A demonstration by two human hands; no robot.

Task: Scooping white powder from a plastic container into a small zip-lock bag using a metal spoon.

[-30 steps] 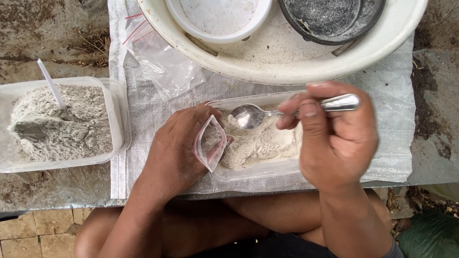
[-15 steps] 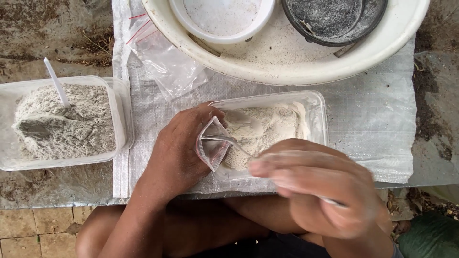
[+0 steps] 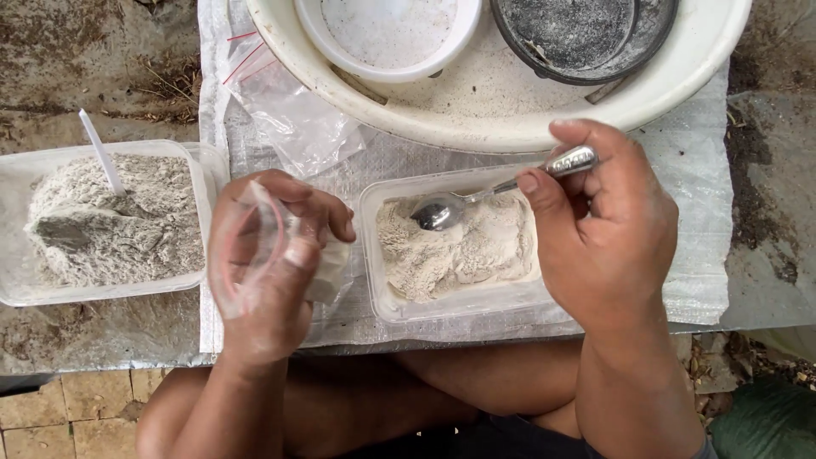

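1. Left hand (image 3: 270, 270) closed on small clear zip bag (image 3: 327, 270) holding some pale powder; held just left of the clear powder tub (image 3: 374, 280), bag nearly touching its left wall.
2. Right hand (image 3: 608, 242) pinching metal spoon (image 3: 476, 202) by the handle; bowl of spoon low over the powder in the tub, near its far-left corner.
3. Tub's near edge close to the edge of the woven white sheet (image 3: 697, 255); bare sheet right of tub.
4. Left of tub: second tub of grey powder (image 3: 17, 221), white plastic spoon (image 3: 102, 153) stuck upright.
5. Beyond tub: spare clear bags (image 3: 289, 115), then large cream basin (image 3: 476, 127), rim close to the spoon handle, holding white bowl (image 3: 314, 25) and dark sieve (image 3: 654, 30).
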